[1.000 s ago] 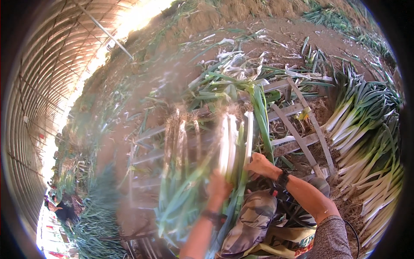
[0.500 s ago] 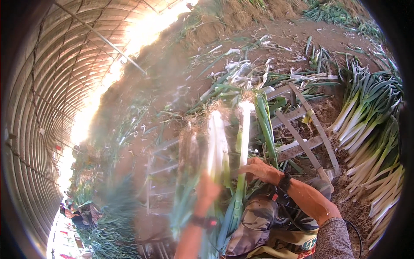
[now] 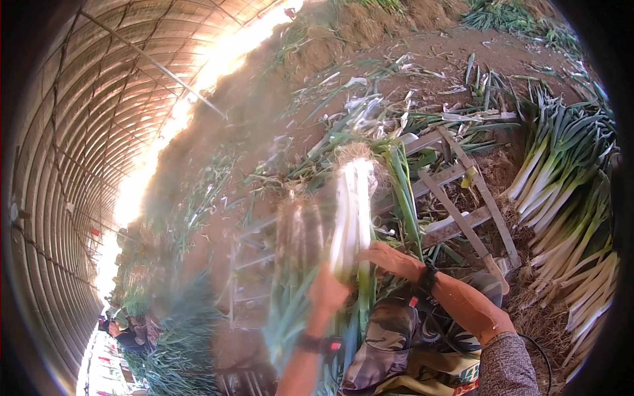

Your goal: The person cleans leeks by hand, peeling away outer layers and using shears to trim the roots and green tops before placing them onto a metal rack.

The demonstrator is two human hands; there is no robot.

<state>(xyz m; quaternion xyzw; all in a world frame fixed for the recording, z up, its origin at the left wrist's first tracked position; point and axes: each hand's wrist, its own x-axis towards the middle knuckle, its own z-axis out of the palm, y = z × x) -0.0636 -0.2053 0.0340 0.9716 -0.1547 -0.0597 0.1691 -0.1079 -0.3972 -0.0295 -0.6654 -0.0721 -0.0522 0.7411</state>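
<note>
Upright in front of me stands a bundle of long green onions point(image 3: 345, 214), white stalks with bushy roots at the top and green leaves hanging down. My left hand point(image 3: 328, 288), slightly blurred, is closed round the bundle's lower stalks. My right hand point(image 3: 391, 259) pinches a single green onion point(image 3: 364, 208) lying against the bundle's right side. Just left of them, a browner, unpeeled-looking bunch of green onions point(image 3: 298, 234) leans with its roots up. Loose green leaves point(image 3: 404, 188) slant down on the right.
A metal frame point(image 3: 456, 173) lies beyond my right hand. Heaped green onions point(image 3: 561, 178) fill the right side. Torn leaves and peelings point(image 3: 370, 115) litter the soil. Dark green tops point(image 3: 178, 336) pile up at the lower left, near another person point(image 3: 125, 330).
The single green onion in my right hand, apart from the bundle before, now rests against it. My left hand and its bundle have shifted right.
</note>
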